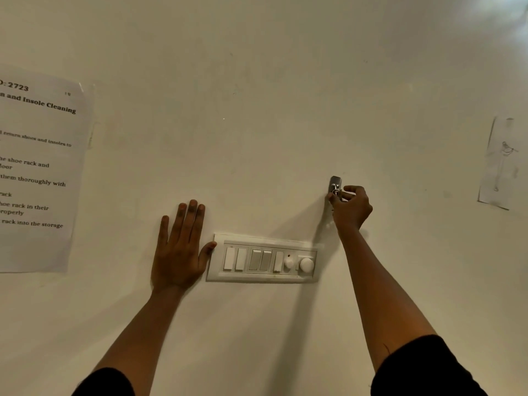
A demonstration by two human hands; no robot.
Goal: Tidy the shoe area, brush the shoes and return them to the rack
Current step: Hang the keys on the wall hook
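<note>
1. Our right hand (350, 208) is up at the hook (335, 182) on the wall (257, 110), just above the right end of the switch panel (263, 278). Its grip is narrow: thumb and fingertips pinch a small metal piece (336, 192) hanging on the hook. It looks like a ring or a key, but we cannot tell which. If we pull outward instead of lifting, the piece may catch on the hook. If the hook is only stuck on, we may tear it off the wall.
2. The pinch is slight and the piece is tiny. It could slip from our fingers and drop out of our view.
3. Our left hand (180, 250) lies flat on the wall with fingers straight, holding nothing. Its thumb touches the left edge of the switch panel. If we lean harder or slide that hand rightward, we could press a switch by mistake.
4. The shoes and the rack are not in view. We face only wall, with a printed sheet (37, 172) toward its left edge and a drawing (498, 162) toward its right. We cannot see how the shoes lie, so we cannot judge how much brushing is left.
</note>
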